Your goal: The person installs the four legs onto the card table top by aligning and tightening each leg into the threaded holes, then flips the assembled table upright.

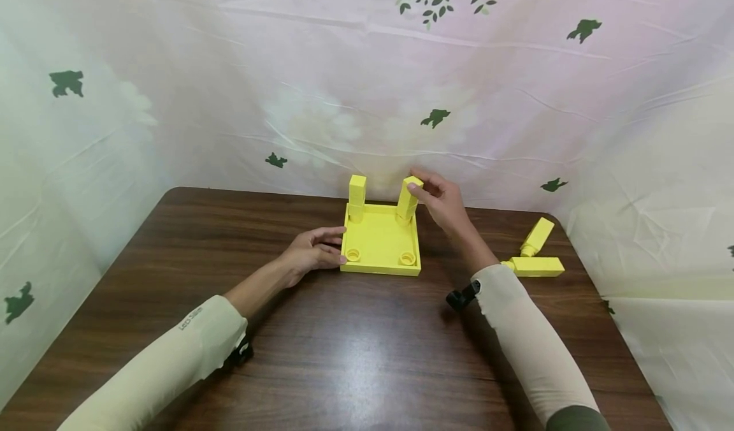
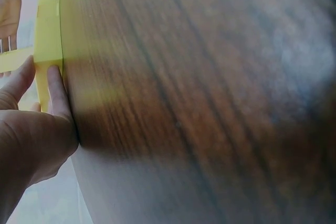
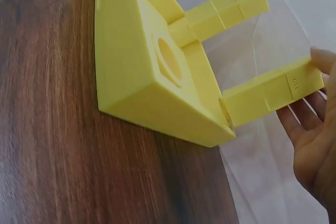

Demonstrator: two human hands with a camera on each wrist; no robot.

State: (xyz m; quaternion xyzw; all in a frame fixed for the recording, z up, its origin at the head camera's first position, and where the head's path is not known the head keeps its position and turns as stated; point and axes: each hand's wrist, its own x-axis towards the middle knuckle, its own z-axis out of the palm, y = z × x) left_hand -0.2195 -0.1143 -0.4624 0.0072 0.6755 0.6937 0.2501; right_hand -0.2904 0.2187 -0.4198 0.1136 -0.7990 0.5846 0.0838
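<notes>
The right hand has its thumb and fingers grasping the top end of the right post, a yellow bar that bears a few small raised characters near that end, too unclear to read with certainty. The post looks like smooth, matt plastic, straight-sided with bevelled edges and a fine seam across it; its long axis runs upright, its foot at the far right corner of the tray. The left hand is not clenched: its extended fingers touch the tray's left wall, and its thumb lies at the near left corner. The tray, yellow too, is a shallow square with a low rim, near the middle of the desk's far edge. The left post stands upright in its far left corner, and round sockets occupy both near corners. Toward the desk's far right corner lie two more posts: the slanted post has its narrower peg end toward the near side, while the crosswise post points its peg left, toward the tray. Dark lettering on the left sleeve is too small to read. The desk has dark brown wood grain; beyond hangs creased pale cloth printed with green leaves and birds.
</notes>
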